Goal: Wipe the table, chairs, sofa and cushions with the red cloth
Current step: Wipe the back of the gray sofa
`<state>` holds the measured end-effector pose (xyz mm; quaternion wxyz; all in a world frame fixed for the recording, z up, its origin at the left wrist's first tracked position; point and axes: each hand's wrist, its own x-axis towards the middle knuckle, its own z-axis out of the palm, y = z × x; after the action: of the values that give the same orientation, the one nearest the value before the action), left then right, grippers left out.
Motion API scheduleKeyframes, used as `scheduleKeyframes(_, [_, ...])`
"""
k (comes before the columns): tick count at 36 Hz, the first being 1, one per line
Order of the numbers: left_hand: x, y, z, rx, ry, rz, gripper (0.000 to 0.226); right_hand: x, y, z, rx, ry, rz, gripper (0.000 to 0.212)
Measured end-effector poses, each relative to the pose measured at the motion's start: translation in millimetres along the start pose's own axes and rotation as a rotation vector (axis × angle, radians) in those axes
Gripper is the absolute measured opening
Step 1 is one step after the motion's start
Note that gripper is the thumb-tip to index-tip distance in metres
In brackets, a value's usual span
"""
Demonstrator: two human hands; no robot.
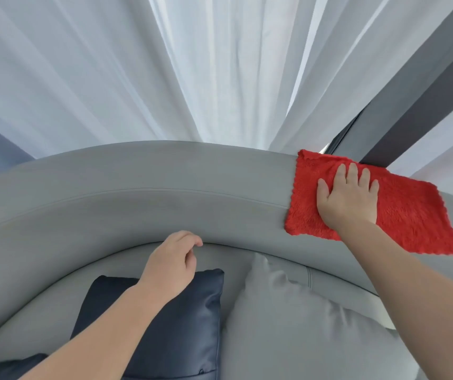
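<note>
The red cloth lies spread flat over the top of the grey sofa backrest, on its right part. My right hand presses on the cloth with straight fingers laid flat. My left hand hovers in front of the backrest's lower edge, fingers loosely curled and holding nothing. Below it a dark blue cushion leans against the sofa. A light grey cushion stands to its right.
White sheer curtains hang right behind the sofa. A dark grey post rises at the right, behind the cloth. Part of another dark blue cushion shows at the bottom left corner.
</note>
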<state>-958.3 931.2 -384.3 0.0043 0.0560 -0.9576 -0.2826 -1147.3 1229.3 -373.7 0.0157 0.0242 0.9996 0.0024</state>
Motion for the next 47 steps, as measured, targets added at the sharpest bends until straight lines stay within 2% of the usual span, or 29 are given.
scheduleKeyframes(17, [-23.1, -54.6, -20.6, -0.007, 0.025, -0.095, 0.029, -5.4, -53.9, -1.9, -0.010, -0.006, -0.009, 0.074])
scheduleKeyframes(31, [-44.6, -98.5, -51.7, -0.048, 0.068, -0.194, 0.029, -11.8, -176.2, -2.7, -0.022, 0.020, -0.219, 0.072])
scheduleKeyframes(47, [-71.4, -156.0, -78.2, -0.031, 0.127, -0.217, 0.029, -26.8, -258.3, -1.7, -0.029, 0.032, -0.332, 0.073])
